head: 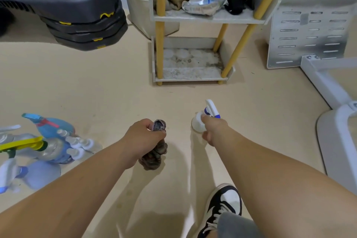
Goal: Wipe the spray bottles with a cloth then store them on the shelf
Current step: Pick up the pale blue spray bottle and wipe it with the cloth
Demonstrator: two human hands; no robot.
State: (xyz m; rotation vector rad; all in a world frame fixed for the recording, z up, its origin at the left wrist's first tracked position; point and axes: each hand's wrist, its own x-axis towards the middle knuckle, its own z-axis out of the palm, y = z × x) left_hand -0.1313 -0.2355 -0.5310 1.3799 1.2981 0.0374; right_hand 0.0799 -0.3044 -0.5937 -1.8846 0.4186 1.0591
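Note:
My left hand (144,137) grips a bunched brown cloth (155,152) that hangs below my fist. My right hand (212,128) holds a small white spray bottle (199,121) with a white and blue trigger head, just above the beige floor. Several more spray bottles (56,141) lie in a heap on the floor at the left, blue, clear and white ones among them. The shelf (191,78) with yellow posts stands ahead; its bottom tier is dusty and bare, and its upper tier holds rags and a foil bag.
A stack of black step platforms (77,15) sits at the back left. A white bin (139,6) stands behind the shelf. A white perforated panel (309,31) and a white frame (338,121) are at the right. My shoe (222,208) is at the bottom.

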